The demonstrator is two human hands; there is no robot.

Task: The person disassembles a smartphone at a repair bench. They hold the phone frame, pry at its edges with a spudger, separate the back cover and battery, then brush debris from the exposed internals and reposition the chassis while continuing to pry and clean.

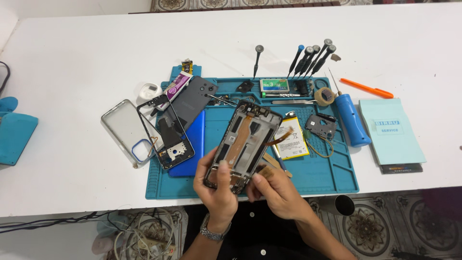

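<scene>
Both hands grip the lower end of an opened phone frame (pixel 246 142) over the mat (pixel 332 179), left hand (pixel 216 185) closed around its left edge, right hand (pixel 274 188) pinching its right corner, tilting the internals into view, battery (pixel 291 138) just right.

phone frame (pixel 243 144) lower end hidden by hands — blue case (pixel 17 135) cut off at left edge

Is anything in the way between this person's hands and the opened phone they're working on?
Nothing visible. The left hand and the right hand both already grip the lower end of the opened phone frame, held tilted above the teal work mat. The yellow battery lies beside it on the mat, not between.
</scene>
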